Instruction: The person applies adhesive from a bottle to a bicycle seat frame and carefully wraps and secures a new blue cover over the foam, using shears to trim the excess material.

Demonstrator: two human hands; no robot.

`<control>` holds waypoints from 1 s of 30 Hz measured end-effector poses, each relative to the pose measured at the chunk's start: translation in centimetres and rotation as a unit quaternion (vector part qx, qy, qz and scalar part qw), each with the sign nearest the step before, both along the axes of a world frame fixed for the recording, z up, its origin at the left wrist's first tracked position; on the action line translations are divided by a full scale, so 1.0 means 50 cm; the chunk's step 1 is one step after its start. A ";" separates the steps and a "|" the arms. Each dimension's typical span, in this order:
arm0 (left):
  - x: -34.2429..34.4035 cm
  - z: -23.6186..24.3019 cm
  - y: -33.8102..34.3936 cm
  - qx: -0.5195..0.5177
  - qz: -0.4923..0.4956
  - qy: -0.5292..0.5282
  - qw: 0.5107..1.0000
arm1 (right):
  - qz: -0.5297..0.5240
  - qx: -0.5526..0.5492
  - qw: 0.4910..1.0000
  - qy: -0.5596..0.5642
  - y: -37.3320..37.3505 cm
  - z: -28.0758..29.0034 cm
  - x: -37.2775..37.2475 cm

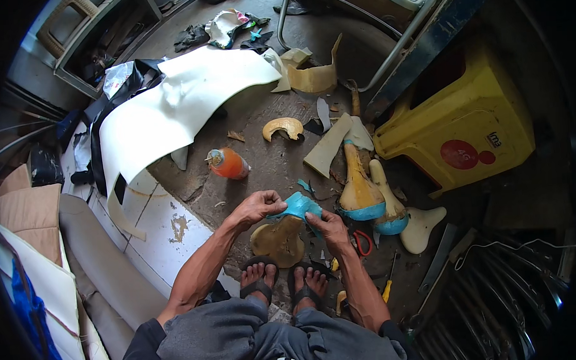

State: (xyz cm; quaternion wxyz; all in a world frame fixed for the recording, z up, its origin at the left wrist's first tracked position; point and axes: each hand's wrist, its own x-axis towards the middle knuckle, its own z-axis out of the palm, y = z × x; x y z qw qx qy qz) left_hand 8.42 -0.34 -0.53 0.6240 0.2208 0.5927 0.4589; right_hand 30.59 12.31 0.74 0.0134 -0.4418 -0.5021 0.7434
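Observation:
Both my hands hold a thin turquoise sheet (294, 206) between them, above my feet. My left hand (261, 206) pinches its left edge between thumb and fingers. My right hand (331, 230) grips its right edge, thumb on top. Just beneath the sheet is a worn brown saddle-shaped pad (276, 244), its narrow end partly covered by the sheet; whether they are joined I cannot tell. To the right of my hands lie a yellowed bicycle saddle (358, 193) and a second saddle (388, 205), both with turquoise at the wide end. A paler bare saddle pad (423, 229) lies beyond them.
Red-handled scissors (364, 243) and a yellow-handled screwdriver (388, 285) lie right of my feet. An orange-filled bottle (227, 163) stands ahead, near a large white foam sheet (190, 101). A yellow plastic stool (501, 122) lies tipped at right. Foam scraps (328, 147) litter the floor.

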 end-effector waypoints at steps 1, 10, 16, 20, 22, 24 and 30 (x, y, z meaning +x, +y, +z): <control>0.004 0.001 0.003 0.003 0.005 -0.013 1.000 | 0.007 -0.018 1.000 0.006 0.004 0.000 -0.001; 0.017 -0.008 0.006 0.040 -0.005 0.045 0.998 | -0.055 -0.103 0.986 0.118 -0.027 -0.067 -0.003; 0.024 -0.005 0.009 -0.004 -0.025 0.004 1.000 | -0.157 -0.188 0.938 0.244 -0.064 -0.108 -0.013; 0.046 0.013 0.004 0.045 0.018 0.209 0.977 | -0.132 -0.146 0.955 0.222 -0.053 -0.098 -0.013; 0.068 0.038 -0.001 0.071 0.063 0.159 0.983 | -0.128 -0.135 0.957 0.222 -0.058 -0.066 -0.015; 0.085 0.071 -0.004 0.059 0.093 0.230 0.967 | -0.121 -0.172 0.942 0.260 -0.056 -0.048 -0.015; 0.137 0.107 0.010 0.128 0.119 0.379 0.909 | -0.122 -0.200 0.937 0.260 -0.047 -0.078 -0.006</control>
